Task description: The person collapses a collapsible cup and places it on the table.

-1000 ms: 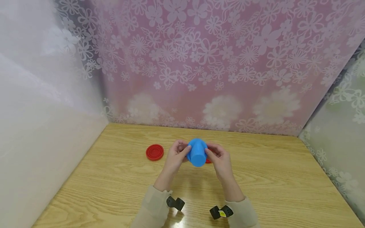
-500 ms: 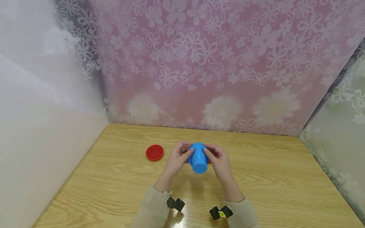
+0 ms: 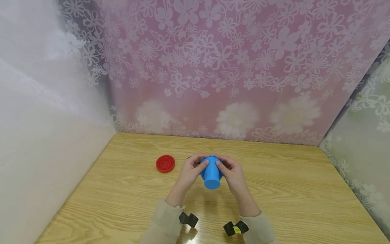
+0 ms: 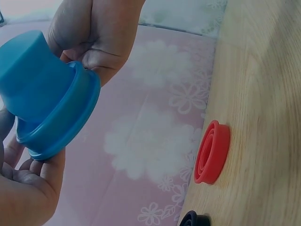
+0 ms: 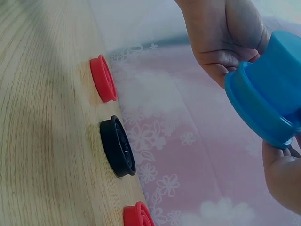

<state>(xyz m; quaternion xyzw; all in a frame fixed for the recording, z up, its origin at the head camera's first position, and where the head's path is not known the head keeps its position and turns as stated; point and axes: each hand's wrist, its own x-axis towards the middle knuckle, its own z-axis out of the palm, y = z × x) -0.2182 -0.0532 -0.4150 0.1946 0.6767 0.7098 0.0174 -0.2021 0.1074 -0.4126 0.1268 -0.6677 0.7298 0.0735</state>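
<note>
Between both hands is a blue collapsible cup [image 3: 212, 173], lifted above the table with its narrow flat base facing the wearer. My left hand [image 3: 189, 173] pinches its left side, thumb on the near wall and the other fingers around the back at the wide end. On the opposite side my right hand [image 3: 234, 173] grips it the same way. The wide part shows a stepped fold in the left wrist view, where the cup [image 4: 51, 96] is tilted. Its opening faces away and is hidden.
A flattened red ring-shaped cup [image 3: 165, 163] lies left of the hands on the wooden table [image 3: 128, 193]. The right wrist view shows a black one [image 5: 117, 147] and another red one [image 5: 138, 215] in the same row. Patterned curtains enclose the back and sides.
The cup has come slightly down and towards the wearer, its base sinking lower in view. Both thumbs have slid closer together along its wall. The red piece behind it is now covered.
</note>
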